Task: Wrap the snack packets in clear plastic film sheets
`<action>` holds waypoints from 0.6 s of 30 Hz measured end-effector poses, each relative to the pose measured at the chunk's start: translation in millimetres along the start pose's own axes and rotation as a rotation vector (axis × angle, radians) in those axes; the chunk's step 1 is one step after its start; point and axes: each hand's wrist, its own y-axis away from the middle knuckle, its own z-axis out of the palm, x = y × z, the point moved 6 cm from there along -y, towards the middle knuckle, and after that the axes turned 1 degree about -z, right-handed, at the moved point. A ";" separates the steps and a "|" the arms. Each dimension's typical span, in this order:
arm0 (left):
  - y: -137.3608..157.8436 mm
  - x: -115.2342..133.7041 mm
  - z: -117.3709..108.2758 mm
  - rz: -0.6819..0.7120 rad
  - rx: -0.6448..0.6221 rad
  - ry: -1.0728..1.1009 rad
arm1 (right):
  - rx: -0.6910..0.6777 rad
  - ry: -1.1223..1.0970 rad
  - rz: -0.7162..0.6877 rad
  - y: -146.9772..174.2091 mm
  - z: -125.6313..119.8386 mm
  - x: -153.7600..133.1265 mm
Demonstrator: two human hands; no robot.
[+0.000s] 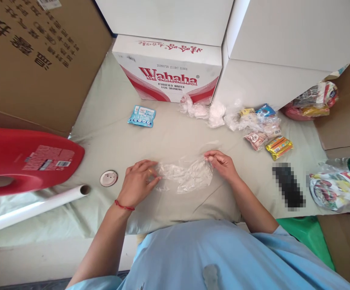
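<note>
A crumpled clear plastic bag (pixel 190 174) lies stretched out on the pale green cloth in front of me. My left hand (pixel 140 181) pinches its left end between thumb and fingers. At the upper right corner of the bag, my right hand (pixel 221 163) grips the film with thumb and forefinger. To the left of my left hand lies a small round disc (pixel 109 178), pale with a dark rim. Beyond the bag sits a light blue packet (pixel 142 116).
A Wahaha water carton (pixel 169 76) stands at the back. Bunched clear bags (pixel 215 114) and small snack packets (pixel 279 147) lie back right. At left are a red jug (pixel 42 157) and a white tube (pixel 36 207). A blurred dark object (pixel 288 186) lies at right.
</note>
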 end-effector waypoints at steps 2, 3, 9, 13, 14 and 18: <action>8.7 0.8 -4.1 -0.040 0.090 -0.069 | 0.015 0.010 0.018 -0.6 3.0 4.4; 12.7 4.2 -5.4 -0.045 0.137 -0.094 | 0.011 0.003 0.020 -0.4 4.6 6.0; 15.3 50.2 8.4 0.138 0.173 -0.070 | -0.048 0.006 -0.015 1.7 10.5 6.3; -1.3 52.5 16.7 0.075 0.163 0.213 | -0.087 0.034 -0.065 5.3 9.1 0.5; -5.8 47.0 17.7 0.004 0.185 0.292 | -0.093 0.036 -0.071 7.0 8.3 0.0; -16.0 18.9 21.8 -0.324 0.321 0.480 | -0.111 -0.008 -0.030 15.4 5.5 5.0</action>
